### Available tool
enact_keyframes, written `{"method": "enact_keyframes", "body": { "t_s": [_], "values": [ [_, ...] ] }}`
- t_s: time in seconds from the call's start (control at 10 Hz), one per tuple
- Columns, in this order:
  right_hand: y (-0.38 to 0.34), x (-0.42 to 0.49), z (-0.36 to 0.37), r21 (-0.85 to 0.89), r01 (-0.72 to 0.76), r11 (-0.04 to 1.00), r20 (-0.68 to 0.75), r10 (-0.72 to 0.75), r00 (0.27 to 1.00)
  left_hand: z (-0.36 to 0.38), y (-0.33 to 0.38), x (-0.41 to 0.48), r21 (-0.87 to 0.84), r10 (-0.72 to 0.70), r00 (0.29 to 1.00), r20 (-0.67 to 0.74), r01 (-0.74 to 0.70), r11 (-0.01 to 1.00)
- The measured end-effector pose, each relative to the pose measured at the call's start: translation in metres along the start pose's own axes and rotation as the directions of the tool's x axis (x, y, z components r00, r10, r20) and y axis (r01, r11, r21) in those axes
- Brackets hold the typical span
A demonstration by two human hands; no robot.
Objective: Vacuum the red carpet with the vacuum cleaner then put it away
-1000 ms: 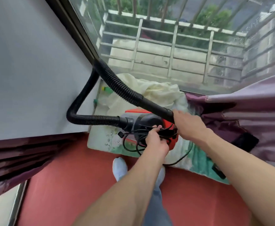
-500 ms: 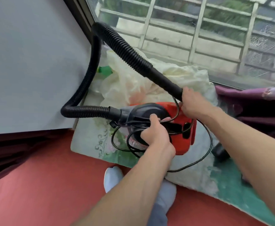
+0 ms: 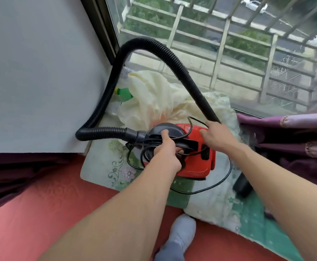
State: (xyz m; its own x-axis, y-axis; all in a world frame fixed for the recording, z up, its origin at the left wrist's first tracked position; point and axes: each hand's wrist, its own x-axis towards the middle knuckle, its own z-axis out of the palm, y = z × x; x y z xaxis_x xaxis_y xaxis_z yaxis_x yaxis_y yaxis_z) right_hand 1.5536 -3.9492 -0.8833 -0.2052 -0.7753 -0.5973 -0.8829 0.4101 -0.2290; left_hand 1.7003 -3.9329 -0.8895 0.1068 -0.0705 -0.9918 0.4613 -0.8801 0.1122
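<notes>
- Since a moment ago, the hose (image 3: 144,40) arches higher, toward 12 o'clock.
- Red carpet (image 3: 41,213) lies nearest, at 6 o'clock.
- Left hand (image 3: 166,155) clenches the handle (image 3: 189,143) of the vacuum cleaner (image 3: 195,166), which stands on a floral mat (image 3: 101,166).
- Right hand (image 3: 217,138), at 1 o'clock, grasps the hose end.

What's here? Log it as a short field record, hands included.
vacuum cleaner: red body, above the floral mat by the window
hose: black, arches up from the vacuum's front, then down
cord: one loop trails over the mat
left hand: grips the top handle and coiled cord
right hand: at the hose's rigid end; grip unclear
red carpet: foreground, under a socked foot
</notes>
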Motion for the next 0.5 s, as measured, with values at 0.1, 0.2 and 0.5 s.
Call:
{"method": "enact_keyframes", "body": {
  "t_s": [0.1,0.2,0.5],
  "values": [
    [-0.006,-0.040,-0.021,-0.023,0.018,1.000,0.103,-0.016,0.995,-0.010,-0.011,-0.032,-0.008,-0.007,0.999,0.031,0.008,1.000],
    [-0.013,-0.083,-0.044,0.005,0.008,1.000,0.126,-0.009,0.992,-0.016,-0.011,-0.063,-0.047,0.009,0.999,0.041,-0.007,0.999],
    [-0.038,-0.246,-0.205,-0.030,0.000,1.000,0.143,0.004,0.990,-0.060,0.041,-0.323,-0.107,0.147,0.981,0.126,-0.133,0.985]
  ]
}}
